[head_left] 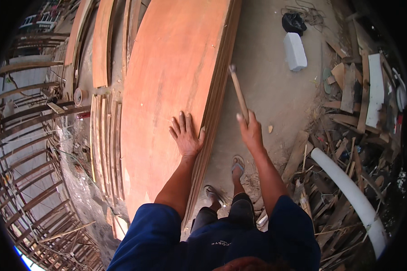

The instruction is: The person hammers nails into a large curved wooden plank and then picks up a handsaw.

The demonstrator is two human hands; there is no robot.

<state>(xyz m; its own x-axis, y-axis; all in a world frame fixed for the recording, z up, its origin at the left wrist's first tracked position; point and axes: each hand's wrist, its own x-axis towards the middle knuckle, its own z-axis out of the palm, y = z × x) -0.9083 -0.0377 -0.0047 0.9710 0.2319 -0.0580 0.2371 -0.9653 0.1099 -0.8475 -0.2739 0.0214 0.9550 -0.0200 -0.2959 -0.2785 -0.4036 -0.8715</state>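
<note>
A stack of reddish-brown plywood sheets (pixel 167 72) runs lengthwise in front of me, its layered edge on the right. My left hand (pixel 186 136) lies flat on the top sheet near that edge, fingers spread and holding nothing. To the right of the stack, over the ground, my right hand (pixel 252 133) is wrapped round the wooden handle of a hammer (pixel 240 95). The hammer points away from me, and its small metal head is at the far end, apart from the plywood. Small light spots show on the sheet.
Scrap wood (pixel 348 180) is heaped on the right, with a white pipe (pixel 348 194) across it. A white block (pixel 295 52) and a black plastic bag (pixel 293 23) lie on the ground farther off. Narrow timber strips (pixel 106 144) and planks (pixel 103 45) lie left of the stack.
</note>
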